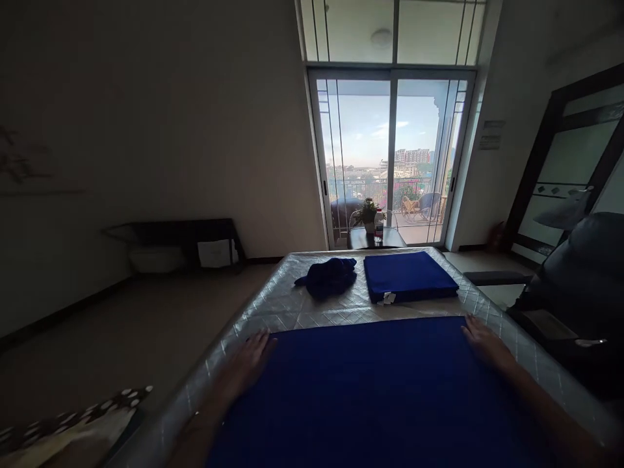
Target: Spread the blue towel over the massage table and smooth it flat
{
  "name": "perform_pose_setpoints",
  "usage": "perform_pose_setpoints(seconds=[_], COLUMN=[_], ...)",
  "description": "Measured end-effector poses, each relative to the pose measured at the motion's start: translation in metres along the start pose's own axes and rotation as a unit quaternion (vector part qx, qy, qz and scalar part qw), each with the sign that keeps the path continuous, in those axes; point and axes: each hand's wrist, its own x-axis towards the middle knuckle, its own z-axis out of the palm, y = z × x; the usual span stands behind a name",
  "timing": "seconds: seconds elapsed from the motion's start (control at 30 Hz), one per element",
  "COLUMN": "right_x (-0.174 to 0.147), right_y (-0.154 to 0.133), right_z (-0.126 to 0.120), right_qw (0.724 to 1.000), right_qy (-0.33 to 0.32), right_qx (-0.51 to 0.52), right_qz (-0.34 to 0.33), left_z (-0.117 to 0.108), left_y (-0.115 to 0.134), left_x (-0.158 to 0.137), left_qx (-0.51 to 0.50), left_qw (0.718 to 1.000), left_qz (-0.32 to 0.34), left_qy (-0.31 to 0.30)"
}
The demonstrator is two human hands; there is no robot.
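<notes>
A large dark-blue cloth lies spread over the near part of a silvery quilted mattress. At its far left corner rests my left hand, the fingers stretched out flat along the edge. My right hand lies at the far right corner in the same way, fingers extended on the cloth. Beyond them, a crumpled blue cloth sits on the left. Beside it to the right is a neatly folded blue cloth with a small white tag on its front edge.
Past the mattress, a small dark table bears a potted plant and a bottle. Behind are glass sliding doors. A dark chair stands at right, a low black bench by the left wall.
</notes>
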Motion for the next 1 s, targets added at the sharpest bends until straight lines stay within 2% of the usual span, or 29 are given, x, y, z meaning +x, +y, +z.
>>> perform_pose_setpoints(seconds=[0.1, 0.27, 0.43, 0.57, 0.67, 0.77, 0.83, 0.9, 1.0], right_x=[0.002, 0.004, 0.003, 0.002, 0.001, 0.0, -0.003, -0.008, -0.015], right_y=[0.012, 0.013, 0.012, 0.005, 0.0, -0.015, -0.039, -0.078, -0.157], right_z=[0.007, 0.015, 0.013, 0.004, -0.005, -0.018, -0.027, -0.035, -0.039], right_qw=[0.999, 0.999, 0.998, 0.997, 0.995, 0.994, 0.997, 0.999, 0.995], right_qy=[-0.031, -0.037, -0.043, -0.06, -0.044, -0.02, -0.001, 0.012, -0.008], right_qx=[-0.015, -0.018, -0.017, -0.023, -0.031, -0.063, -0.067, -0.038, 0.042], right_qz=[0.035, 0.03, 0.041, 0.039, 0.081, 0.09, 0.046, -0.012, -0.088], left_z=[0.003, 0.012, 0.014, 0.003, -0.014, -0.031, -0.037, -0.038, -0.028], left_y=[-0.007, -0.006, -0.01, -0.001, 0.012, 0.036, 0.064, 0.103, 0.173], left_x=[0.0, 0.001, 0.002, -0.001, -0.006, -0.011, -0.012, -0.011, -0.009], left_qx=[-0.007, 0.001, 0.005, 0.007, 0.015, 0.031, 0.033, 0.026, -0.002], left_qw=[0.999, 0.999, 1.0, 1.0, 0.999, 0.998, 0.997, 0.993, 0.987], left_qz=[-0.036, -0.035, -0.025, -0.027, -0.038, -0.009, 0.047, 0.106, 0.156], left_qy=[-0.005, 0.004, 0.006, 0.001, 0.01, 0.047, 0.052, 0.041, 0.042])
